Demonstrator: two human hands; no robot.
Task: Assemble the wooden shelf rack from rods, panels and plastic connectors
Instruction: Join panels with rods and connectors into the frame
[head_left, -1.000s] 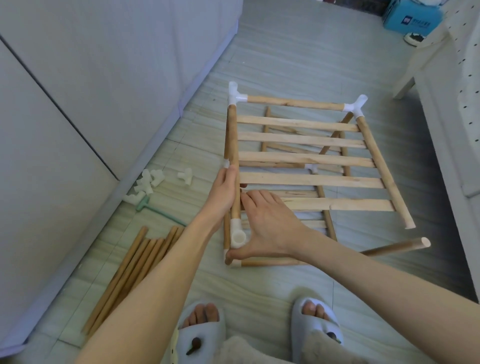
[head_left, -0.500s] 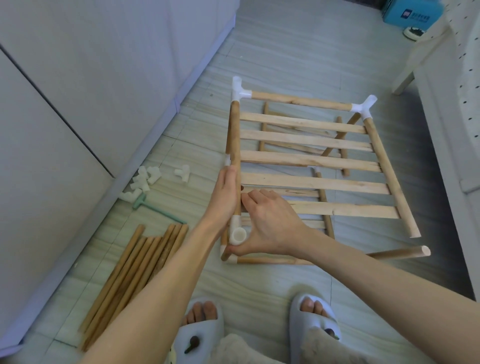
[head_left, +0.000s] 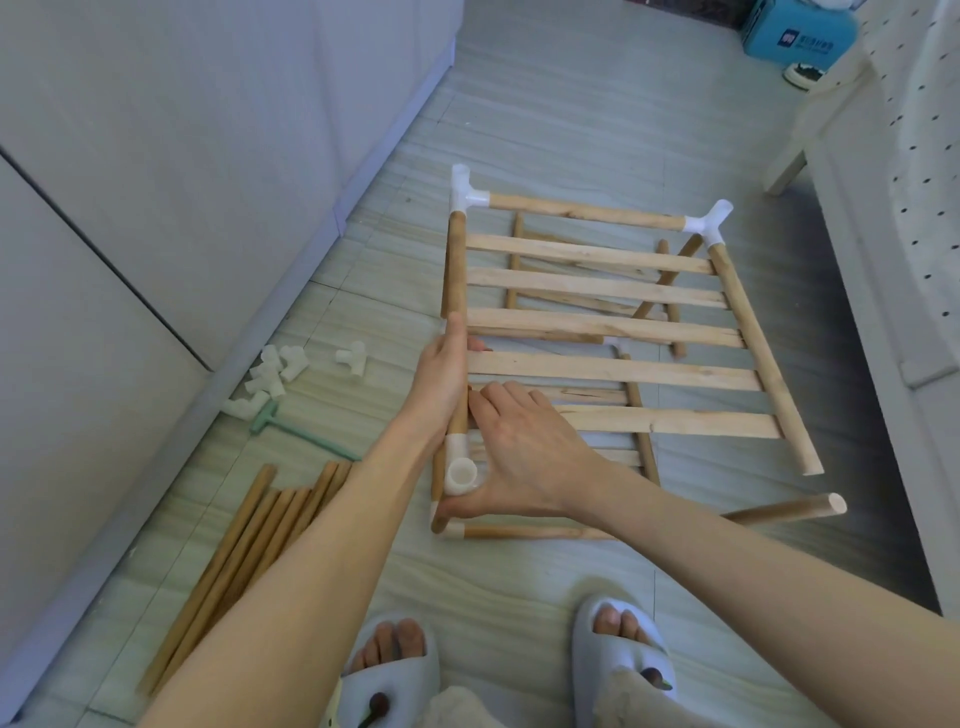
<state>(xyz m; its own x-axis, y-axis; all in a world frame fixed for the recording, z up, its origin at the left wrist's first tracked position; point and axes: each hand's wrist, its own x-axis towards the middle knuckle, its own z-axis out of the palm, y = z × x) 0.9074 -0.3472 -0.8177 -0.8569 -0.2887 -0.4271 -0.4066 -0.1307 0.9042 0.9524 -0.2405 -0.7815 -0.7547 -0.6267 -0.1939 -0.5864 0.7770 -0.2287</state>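
A slatted wooden panel (head_left: 613, 327) is held raised over a lower rod frame (head_left: 524, 532) on the floor. My left hand (head_left: 441, 374) grips the panel's left side rod (head_left: 456, 260) near its middle. My right hand (head_left: 524, 452) pinches the white plastic connector (head_left: 461, 474) at that rod's near end, thumb under it, fingers against the rod. The connector's open socket faces up. White connectors cap the far left corner (head_left: 464, 192) and far right corner (head_left: 707, 221). The right side rod (head_left: 763, 353) ends bare at its near end.
Several loose white connectors (head_left: 275, 371) and a green tool (head_left: 296, 434) lie on the floor by the white cabinet (head_left: 156, 156). A bundle of spare rods (head_left: 249, 551) lies at the left. White furniture (head_left: 883, 208) borders the right; a blue box (head_left: 795, 28) stands far back.
Both hands stay on the left rod and its near connector. The right hand's fingers have closed in slightly toward the rod; the view has drifted a little.
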